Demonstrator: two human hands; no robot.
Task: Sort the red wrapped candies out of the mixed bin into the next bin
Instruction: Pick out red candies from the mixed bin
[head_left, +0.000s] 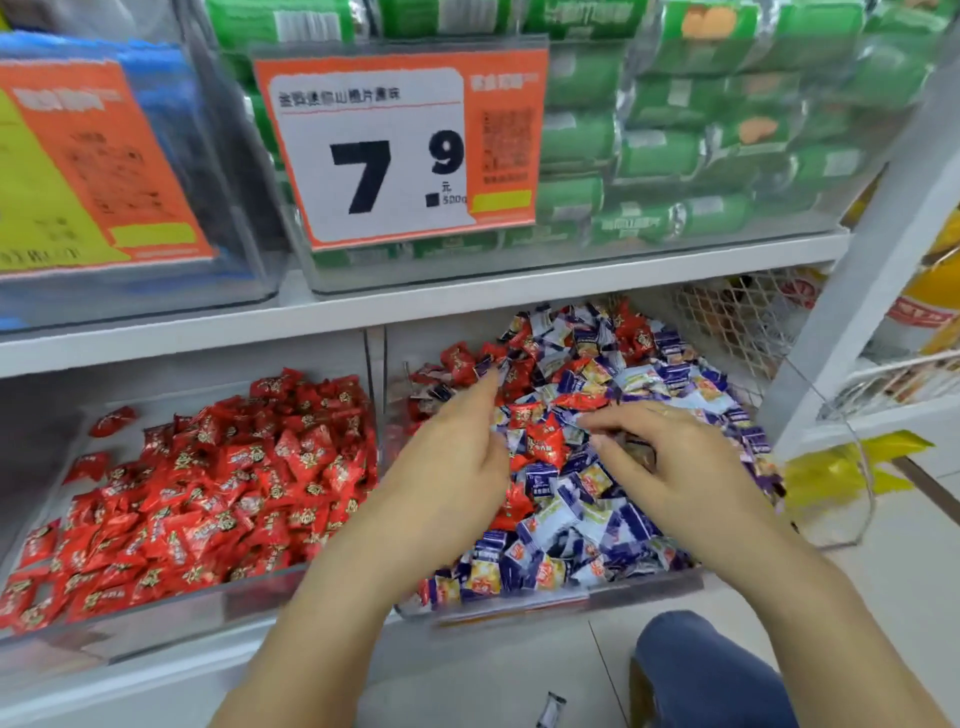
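Note:
The mixed bin (644, 584) at the lower right holds several red candies among blue-and-white wrapped ones. A red wrapped candy (545, 441) lies on top of the pile between my hands. My left hand (457, 447) reaches into this bin with fingers fairly straight, the tips touching candies near the back left; its palm side is hidden. My right hand (670, 462) hovers over the pile with fingers loosely curled, thumb and fingertips apart just right of that red candy, nothing visibly held. To the left, the neighbouring bin (156, 621) is filled with red candies (234, 478) only.
A clear divider (375, 374) separates the two bins. Above them a shelf carries a bin of green packs (675, 145) with a 7.9 price sign (395, 145). Wire mesh (727, 322) and a white post (852, 312) stand to the right. A loose wrapper (550, 709) lies on the floor by my knee (701, 670).

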